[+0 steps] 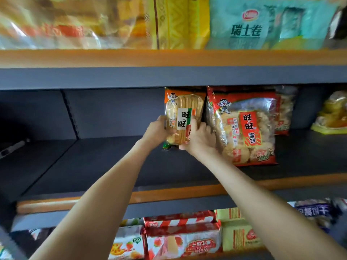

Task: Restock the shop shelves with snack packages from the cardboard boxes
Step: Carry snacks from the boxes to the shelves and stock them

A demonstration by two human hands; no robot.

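Note:
An orange and green rice cracker pack (183, 109) stands upright on the dark middle shelf (105, 166), held between both my hands. My left hand (156, 131) grips its left edge. My right hand (201, 136) clasps its lower right side. Right beside it stands a larger red rice cracker bag (247, 128), touching my right hand. No cardboard box is in view.
The middle shelf left of the pack is bare and dark. A yellow pack (332, 115) lies at its far right. The upper shelf (169, 57) holds yellow and teal bags (262, 25). Wafer packs (182, 239) fill the lower shelf.

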